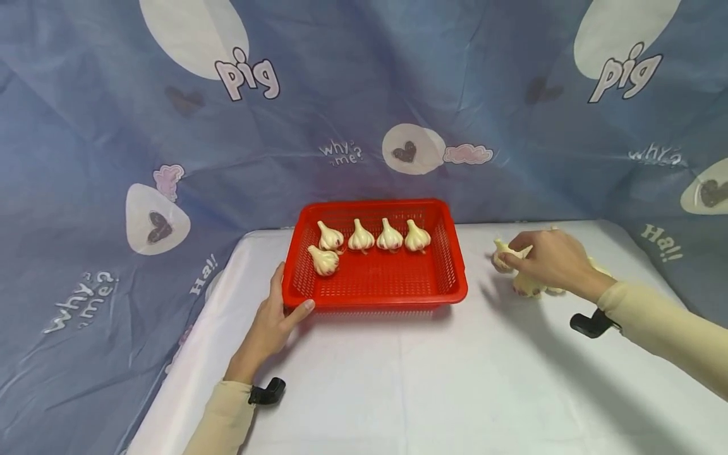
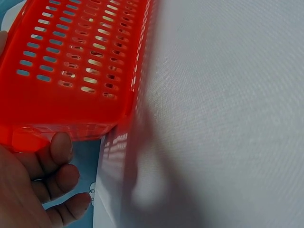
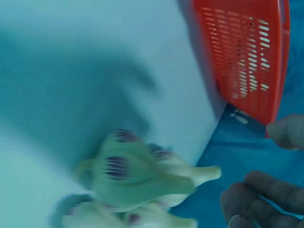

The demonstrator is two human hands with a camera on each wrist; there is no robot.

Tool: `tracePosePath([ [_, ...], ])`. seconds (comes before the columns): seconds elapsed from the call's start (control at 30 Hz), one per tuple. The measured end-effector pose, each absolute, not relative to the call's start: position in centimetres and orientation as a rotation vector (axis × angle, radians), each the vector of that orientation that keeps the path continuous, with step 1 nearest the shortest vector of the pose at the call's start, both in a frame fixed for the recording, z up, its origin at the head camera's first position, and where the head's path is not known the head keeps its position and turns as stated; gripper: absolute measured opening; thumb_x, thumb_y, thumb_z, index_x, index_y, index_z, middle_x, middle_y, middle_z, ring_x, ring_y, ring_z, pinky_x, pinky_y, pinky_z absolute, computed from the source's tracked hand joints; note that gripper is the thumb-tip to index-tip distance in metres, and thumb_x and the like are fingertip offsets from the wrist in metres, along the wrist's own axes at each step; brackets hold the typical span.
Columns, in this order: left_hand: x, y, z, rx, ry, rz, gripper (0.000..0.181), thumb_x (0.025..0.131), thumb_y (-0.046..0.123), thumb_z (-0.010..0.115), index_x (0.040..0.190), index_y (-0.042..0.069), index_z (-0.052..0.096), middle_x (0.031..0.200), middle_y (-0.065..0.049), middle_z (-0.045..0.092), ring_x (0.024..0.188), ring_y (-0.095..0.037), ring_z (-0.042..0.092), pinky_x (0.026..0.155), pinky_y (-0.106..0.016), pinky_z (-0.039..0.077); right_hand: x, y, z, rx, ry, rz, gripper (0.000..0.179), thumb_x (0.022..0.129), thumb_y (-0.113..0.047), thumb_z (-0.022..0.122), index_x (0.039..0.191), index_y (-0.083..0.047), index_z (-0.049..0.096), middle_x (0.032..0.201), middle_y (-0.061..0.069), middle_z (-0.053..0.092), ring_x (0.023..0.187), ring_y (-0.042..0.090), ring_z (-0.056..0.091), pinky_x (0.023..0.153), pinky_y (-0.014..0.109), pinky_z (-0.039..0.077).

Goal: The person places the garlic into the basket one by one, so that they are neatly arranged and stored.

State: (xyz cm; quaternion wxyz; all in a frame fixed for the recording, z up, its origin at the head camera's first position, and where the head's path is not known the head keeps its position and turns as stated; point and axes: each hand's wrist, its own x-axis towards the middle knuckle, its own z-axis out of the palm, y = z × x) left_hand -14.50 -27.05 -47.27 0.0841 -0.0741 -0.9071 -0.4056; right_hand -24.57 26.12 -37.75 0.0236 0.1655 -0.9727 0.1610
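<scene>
Here's the right hand (image 1: 554, 259), thumb and fingers parted, right over the clustered garlic bulbs (image 3: 137, 175), while the left hand (image 1: 273, 322) grips the red basket (image 1: 375, 283) by its corner, five white bulbs (image 1: 361, 239) lying inside to that hand's right.

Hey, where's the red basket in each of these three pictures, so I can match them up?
Head: the red basket sits near the middle.
Left wrist: it fills the upper left, its slotted wall close up.
Right wrist: it is at the upper right, cut off by the top edge.
Shared landmark: the white tabletop, bluish in the right wrist picture.
</scene>
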Motion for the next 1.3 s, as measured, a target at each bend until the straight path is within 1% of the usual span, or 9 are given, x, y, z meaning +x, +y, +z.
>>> tracePosePath([
  [0.2, -14.4, -27.5, -47.3, -0.207, -2.725, -1.185, 0.103, 0.1, 0.042, 0.071, 0.172, 0.021, 0.001, 0.163, -0.024, 0.045, 0.143, -0.046, 0.053, 0.118, -0.067, 0.037, -23.8, 28.2, -39.6, 0.466, -3.08, 0.502, 0.052, 0.094, -0.044, 0.077, 0.125, -0.003, 0.075, 0.117, 0.02, 0.078, 0.075, 0.032, 0.07, 0.048, 0.038, 0.042],
  [0.3, -14.4, -27.7, -47.3, -0.209, -2.726, -1.181, 0.103, 0.1, 0.042, 0.071, 0.172, 0.022, 0.0, 0.164, -0.024, 0.043, 0.144, -0.046, 0.051, 0.118, -0.067, 0.037, -23.6, 28.8, -40.5, 0.447, -3.092, 0.495, 0.056, 0.093, -0.047, 0.078, 0.126, -0.001, 0.074, 0.126, 0.023, 0.074, 0.085, 0.038, 0.074, 0.047, 0.036, 0.043],
  [0.4, -14.3, -27.8, -47.3, -0.206, -2.717, -1.198, 0.104, 0.1, 0.041, 0.072, 0.172, 0.022, 0.0, 0.165, -0.023, 0.042, 0.146, -0.044, 0.05, 0.12, -0.066, 0.035, -23.4, 29.0, -41.4, 0.418, -3.105, 0.522, 0.06, 0.09, -0.048, 0.081, 0.127, -0.002, 0.074, 0.127, 0.024, 0.074, 0.074, 0.031, 0.072, 0.046, 0.04, 0.044],
  [0.6, -14.5, -27.9, -47.3, -0.219, -2.694, -1.227, 0.104, 0.1, 0.038, 0.072, 0.172, 0.022, -0.001, 0.162, -0.023, 0.047, 0.145, -0.042, 0.052, 0.121, -0.064, 0.035, -23.1, 29.0, -42.9, 0.431, -3.035, 0.486, 0.059, 0.084, -0.046, 0.087, 0.126, -0.006, 0.076, 0.114, 0.022, 0.078, 0.067, 0.018, 0.06, 0.057, 0.053, 0.052],
  [0.7, -14.6, -27.8, -47.3, -0.226, -2.694, -1.222, 0.104, 0.1, 0.038, 0.072, 0.172, 0.022, -0.001, 0.162, -0.023, 0.047, 0.144, -0.042, 0.053, 0.121, -0.064, 0.036, -23.1, 29.5, -43.5, 0.44, -3.01, 0.468, 0.051, 0.083, -0.045, 0.089, 0.115, -0.007, 0.078, 0.084, 0.011, 0.073, 0.06, 0.016, 0.051, 0.074, 0.066, 0.054],
  [0.83, -14.5, -27.7, -47.5, -0.228, -2.69, -1.219, 0.103, 0.1, 0.038, 0.072, 0.172, 0.021, 0.0, 0.162, -0.023, 0.047, 0.144, -0.042, 0.053, 0.121, -0.064, 0.035, -22.8, 30.0, -44.2, 0.436, -2.992, 0.461, 0.039, 0.083, -0.049, 0.088, 0.091, -0.014, 0.074, 0.061, -0.006, 0.043, 0.057, 0.015, 0.044, 0.102, 0.088, 0.027],
  [0.97, -14.4, -27.5, -47.6, -0.227, -2.683, -1.227, 0.103, 0.1, 0.037, 0.072, 0.172, 0.02, 0.001, 0.16, -0.024, 0.049, 0.143, -0.042, 0.054, 0.121, -0.064, 0.035, -22.5, 30.1, -44.5, 0.422, -2.99, 0.464, 0.04, 0.084, -0.051, 0.087, 0.081, -0.015, 0.068, 0.059, -0.006, 0.039, 0.055, 0.015, 0.043, 0.105, 0.087, 0.025],
  [1.17, -14.6, -27.3, -47.5, -0.229, -2.68, -1.237, 0.104, 0.1, 0.038, 0.072, 0.172, 0.02, 0.0, 0.163, -0.023, 0.046, 0.146, -0.041, 0.051, 0.122, -0.064, 0.034, -22.4, 30.2, -44.7, 0.428, -2.973, 0.426, 0.048, 0.084, -0.048, 0.087, 0.07, -0.017, 0.053, 0.059, -0.006, 0.039, 0.054, 0.014, 0.042, 0.098, 0.086, 0.032],
  [1.3, -14.8, -27.2, -47.7, -0.239, -2.683, -1.228, 0.105, 0.1, 0.038, 0.072, 0.172, 0.019, -0.002, 0.166, -0.023, 0.042, 0.147, -0.041, 0.05, 0.122, -0.063, 0.035, -22.1, 30.2, -44.8, 0.409, -2.979, 0.401, 0.045, 0.083, -0.048, 0.088, 0.074, -0.018, 0.056, 0.06, -0.006, 0.041, 0.053, 0.014, 0.042, 0.059, 0.059, 0.049],
])
